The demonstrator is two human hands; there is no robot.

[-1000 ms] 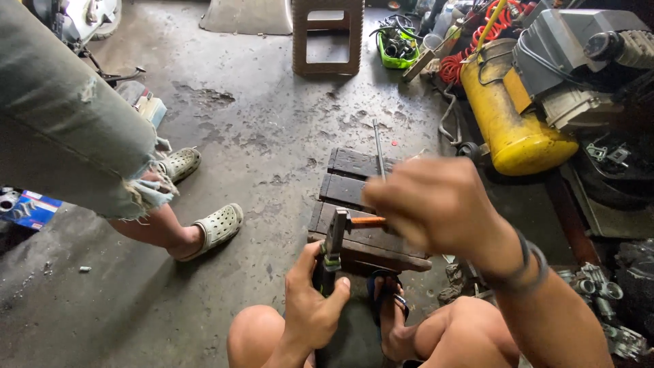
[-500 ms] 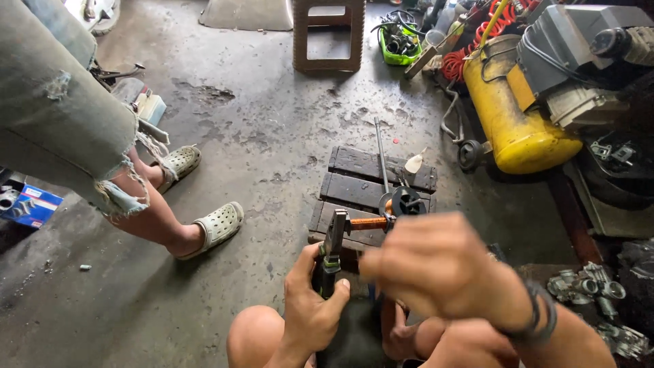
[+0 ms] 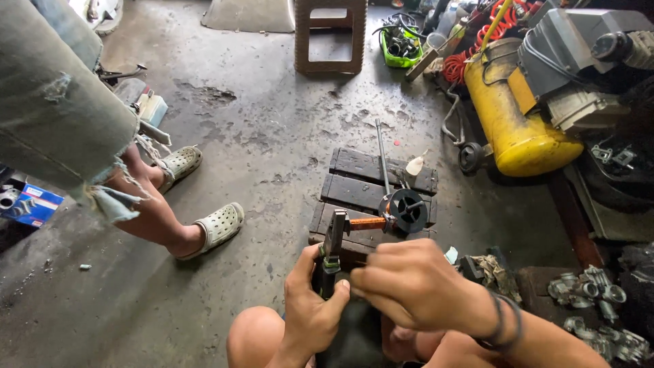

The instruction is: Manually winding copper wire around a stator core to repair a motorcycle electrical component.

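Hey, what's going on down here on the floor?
A person sits low on a stained concrete floor, knees up. Their left hand grips a dark upright part with an orange rod sticking out sideways, and the right hand closes in beside it. Just ahead lies a dark wooden pallet with a round black part on it. Another person in pale clogs stands to the left, and a yellow air compressor sits to the right.

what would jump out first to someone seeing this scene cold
The big yellow air tank at the upper right stands out against the grey, stained concrete floor. At bottom centre, the left hand holds a dark metal tool upright over a small wooden pallet, with the right hand close beside it. On the left stands another person's leg in a pale clog.
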